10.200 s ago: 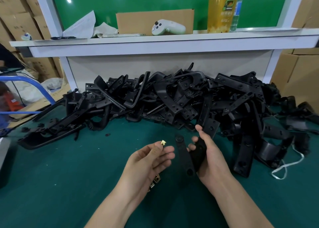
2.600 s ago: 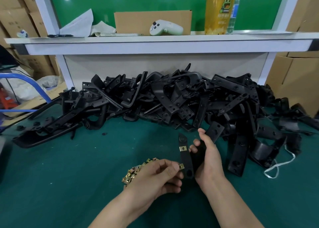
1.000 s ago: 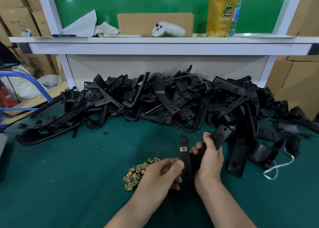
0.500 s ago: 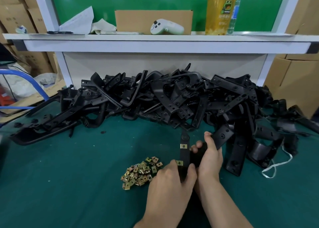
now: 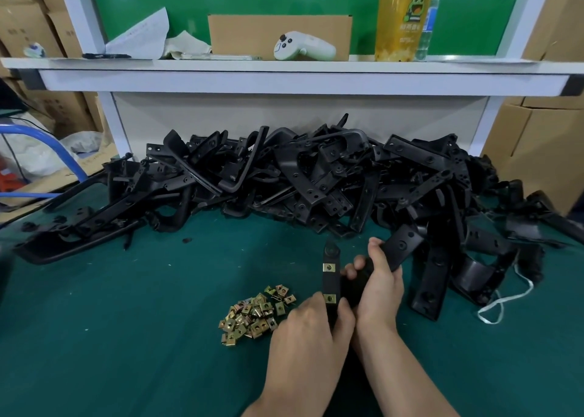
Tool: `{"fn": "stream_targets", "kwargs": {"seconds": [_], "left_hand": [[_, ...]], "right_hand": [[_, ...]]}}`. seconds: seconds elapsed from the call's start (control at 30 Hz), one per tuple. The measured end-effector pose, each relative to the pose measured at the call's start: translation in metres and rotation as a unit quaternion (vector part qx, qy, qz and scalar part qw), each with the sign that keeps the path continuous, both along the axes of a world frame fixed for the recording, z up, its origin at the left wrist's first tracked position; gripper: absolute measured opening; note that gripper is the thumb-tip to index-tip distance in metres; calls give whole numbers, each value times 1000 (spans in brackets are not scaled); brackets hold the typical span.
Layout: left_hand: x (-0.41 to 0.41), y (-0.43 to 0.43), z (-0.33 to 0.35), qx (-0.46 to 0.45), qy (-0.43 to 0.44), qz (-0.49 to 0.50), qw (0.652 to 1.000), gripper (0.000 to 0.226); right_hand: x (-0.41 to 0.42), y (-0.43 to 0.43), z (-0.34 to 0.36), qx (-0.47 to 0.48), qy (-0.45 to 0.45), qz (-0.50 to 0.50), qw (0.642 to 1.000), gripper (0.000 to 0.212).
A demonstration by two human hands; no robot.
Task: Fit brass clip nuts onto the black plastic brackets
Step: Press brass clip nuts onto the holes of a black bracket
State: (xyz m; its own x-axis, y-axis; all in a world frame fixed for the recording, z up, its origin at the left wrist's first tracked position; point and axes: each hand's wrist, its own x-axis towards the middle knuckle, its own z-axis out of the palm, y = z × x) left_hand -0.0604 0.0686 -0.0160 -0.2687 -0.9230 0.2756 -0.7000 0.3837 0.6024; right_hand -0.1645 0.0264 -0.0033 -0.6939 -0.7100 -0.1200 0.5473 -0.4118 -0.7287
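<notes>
Risk, as judged from this view: the lower brass clip nut [image 5: 329, 298] may seat crooked or short of its hole if the thumb pressure comes off-axis, since the black plastic bracket [image 5: 331, 277] is braced only by hand, its far end raised toward the pile; a slip could also flick the nut onto the green mat [image 5: 126, 306], or twist the strap so that the upper clip nut [image 5: 329, 267], which sits square across the strap further up, is nudged. Whether the lower nut is fully home cannot be told; its near edge is hidden by the thumb. Left hand [image 5: 308, 331]: fingers curled closed around the near end of the bracket, thumb and forefinger pinched at the lower nut, knuckles up; it holds nothing else that shows. Right hand [image 5: 377, 285]: closed firmly around the bracket's other leg, just right of the strap, thumb extended up against the leg's flat end plate [image 5: 403, 246], fingertips wrapped round toward the strap. The two hands touch at the bracket. The loose stock of clip nuts [image 5: 256, 314] lies on the mat just left of the bracket, within easy reach of the left hand. The heap of unfitted black brackets [image 5: 300, 179] lies beyond the bracket, against the white shelf frame [image 5: 284, 78].
</notes>
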Motion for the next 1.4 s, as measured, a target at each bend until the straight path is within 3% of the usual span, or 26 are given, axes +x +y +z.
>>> {"fn": "stream_targets", "kwargs": {"seconds": [0.37,0.53,0.67,1.03,1.4], "left_hand": [[5,-5,1,-15,40,-19,999,41],[27,-21,7,-74,80,37,993,32],[34,-25,10,-138,58,41,988,35],[35,-25,9,-173,48,8,984,33],[37,-29,4,-133,46,26,990,41]], "right_hand": [[2,1,-1,3,-10,28,1000,5],[8,2,-1,-40,-38,175,983,12],[9,2,1,-40,-57,246,967,19],[5,4,4,-53,-67,252,964,17],[5,6,5,-58,-49,236,969,19]]}}
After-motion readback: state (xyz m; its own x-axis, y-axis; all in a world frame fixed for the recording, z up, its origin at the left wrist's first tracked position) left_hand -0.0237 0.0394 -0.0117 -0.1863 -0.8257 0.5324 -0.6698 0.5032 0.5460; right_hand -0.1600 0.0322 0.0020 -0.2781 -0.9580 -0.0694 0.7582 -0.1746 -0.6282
